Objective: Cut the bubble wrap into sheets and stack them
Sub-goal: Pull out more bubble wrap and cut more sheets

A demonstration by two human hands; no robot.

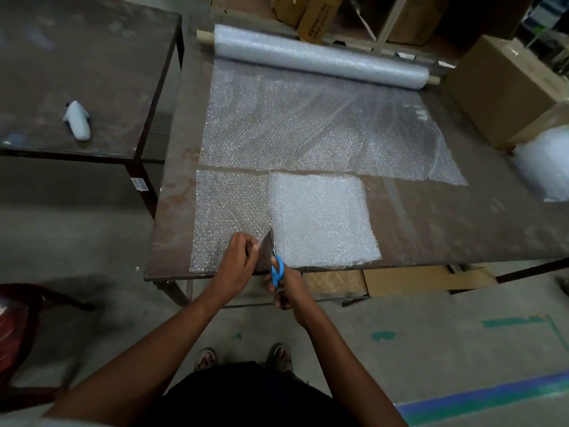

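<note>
Right hand point(284, 289), at the near edge of the worktop point(431, 229), grips the blue-handled scissors point(276, 269), fingers curled through the loops, blades pointing away along a cut begun at the near edge; left hand point(238, 260) pinches the raised corner of the single sheet point(228, 211) just beside the blades, holding it taut; this sheet lies at the near left of the worktop, its right side meeting the stack of cut sheets point(323, 217), whiter and thicker, at the near middle; beyond both, the unrolled bubble wrap point(308, 124) runs back to the roll point(320, 58) along the far edge; risks, as judged: the left fingertips sit very near the blades, so a hasty closing stroke could nick them; a slack pinch would let the film fold and jam between the blades, tearing raggedly; a line drifting right could bite into the stack; pulling too hard could drag the sheet off the near edge
</note>
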